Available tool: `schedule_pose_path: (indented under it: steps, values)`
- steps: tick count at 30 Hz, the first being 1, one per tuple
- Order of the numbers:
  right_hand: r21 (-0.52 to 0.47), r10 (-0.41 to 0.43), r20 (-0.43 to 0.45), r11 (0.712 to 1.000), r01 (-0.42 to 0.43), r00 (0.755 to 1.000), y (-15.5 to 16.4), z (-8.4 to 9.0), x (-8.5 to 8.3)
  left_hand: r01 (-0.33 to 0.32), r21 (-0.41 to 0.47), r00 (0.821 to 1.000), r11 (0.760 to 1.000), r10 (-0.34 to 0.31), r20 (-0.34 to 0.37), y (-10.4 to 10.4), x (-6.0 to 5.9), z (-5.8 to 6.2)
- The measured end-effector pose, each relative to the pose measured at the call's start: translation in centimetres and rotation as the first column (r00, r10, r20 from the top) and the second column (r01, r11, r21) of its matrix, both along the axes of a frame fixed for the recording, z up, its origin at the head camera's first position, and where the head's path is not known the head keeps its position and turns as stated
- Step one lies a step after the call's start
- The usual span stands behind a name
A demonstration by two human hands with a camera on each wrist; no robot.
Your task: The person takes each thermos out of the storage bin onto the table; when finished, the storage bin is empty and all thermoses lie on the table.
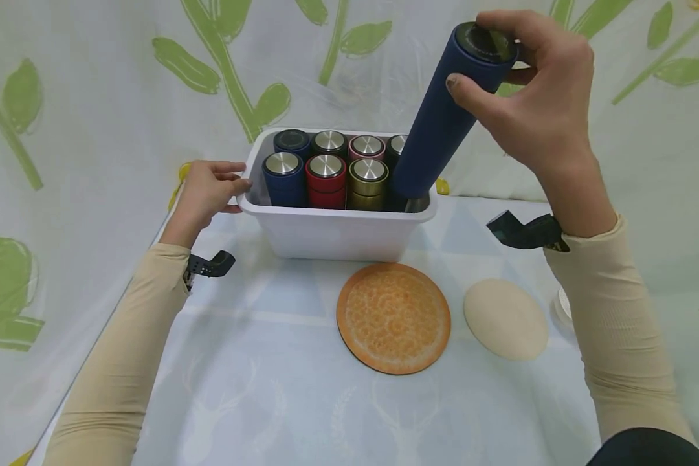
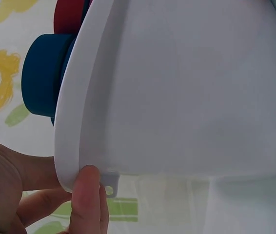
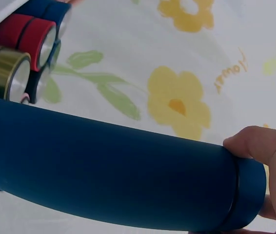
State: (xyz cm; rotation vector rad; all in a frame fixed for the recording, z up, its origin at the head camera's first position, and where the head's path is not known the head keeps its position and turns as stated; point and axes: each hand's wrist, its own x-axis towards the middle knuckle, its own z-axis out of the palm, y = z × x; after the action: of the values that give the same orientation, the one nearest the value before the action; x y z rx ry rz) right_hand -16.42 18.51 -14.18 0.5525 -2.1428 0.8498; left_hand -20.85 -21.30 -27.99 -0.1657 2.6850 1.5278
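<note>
My right hand [image 1: 550,97] grips a dark blue thermos bottle [image 1: 451,113] around its lid end. The bottle tilts, its lower end at the right end of a white plastic bin [image 1: 338,233]; what lies under that end is hidden. In the right wrist view the thermos [image 3: 113,168] stretches across the frame. My left hand [image 1: 206,194] holds the bin's left rim, thumb and fingers on either side of its corner in the left wrist view. Inside the bin stand several thermos bottles, among them a red one [image 1: 326,181], a gold one [image 1: 369,184] and a blue one [image 1: 283,181].
On the pale tablecloth [image 1: 268,388] in front of the bin lies a round brown mat [image 1: 393,318]. A cream-coloured disc [image 1: 505,319] is to its right, with a small white object [image 1: 564,307] partly behind the right sleeve. A curtain with green leaf prints [image 1: 122,116] hangs behind.
</note>
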Motion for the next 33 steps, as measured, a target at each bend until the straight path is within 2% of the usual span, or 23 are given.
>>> schedule_pose_path:
  steps: [4,7,15,22,29,33]
  values:
    - [-0.011,-0.022,-0.012,1.0,0.022,1.0,0.8,0.8,-0.1,-0.002,-0.006,1.0,1.0,0.002,-0.003,0.1,0.0,0.0]
    - [-0.047,-0.058,0.013,0.997,0.059,0.998,1.4,1.1,-0.2,-0.001,-0.012,1.0,1.0,0.001,-0.002,0.3,-0.1,0.0]
    - [0.03,-0.109,0.017,0.994,0.108,0.994,3.1,1.9,-0.9,-0.007,-0.03,1.0,1.0,0.008,0.023,0.3,0.1,0.0]
    - [0.027,-0.16,0.034,0.987,0.159,0.987,4.7,1.6,-2.1,-0.008,-0.037,0.999,0.999,0.01,0.031,0.2,0.1,0.0]
    - [-0.05,-0.196,0.179,0.977,0.208,0.964,5.4,0.9,-3.7,-0.014,-0.027,0.999,1.0,0.014,0.029,0.3,0.3,0.1]
    - [0.007,-0.251,0.21,0.967,0.256,0.945,5.7,0.2,-4.5,-0.012,-0.027,0.999,1.0,0.013,0.034,0.2,0.5,0.1]
